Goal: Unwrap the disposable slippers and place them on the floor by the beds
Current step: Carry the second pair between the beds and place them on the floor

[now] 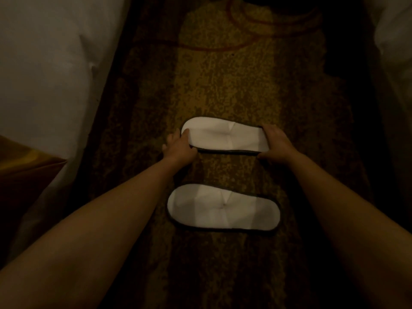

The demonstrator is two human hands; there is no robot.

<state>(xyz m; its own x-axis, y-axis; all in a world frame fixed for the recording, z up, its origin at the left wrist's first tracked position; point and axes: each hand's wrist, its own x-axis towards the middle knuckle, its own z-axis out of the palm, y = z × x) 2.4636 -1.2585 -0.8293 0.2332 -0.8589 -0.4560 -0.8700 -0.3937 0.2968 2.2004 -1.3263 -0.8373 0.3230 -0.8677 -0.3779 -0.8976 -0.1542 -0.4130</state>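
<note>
Carpet (223, 85) — slipper (225, 137) between left hand (178, 148), right hand (276, 141)

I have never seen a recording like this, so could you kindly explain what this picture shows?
There is no machine here: a person wears a camera on the head, looking down at their own bare arms. The left hand and right hand each grip one end of the far slipper, white with a dark sole edge. The near slipper lies flat on the carpet, untouched. White bedding shows on a left bed and a right bed. I cannot tell whether the held slipper touches the carpet.
</note>
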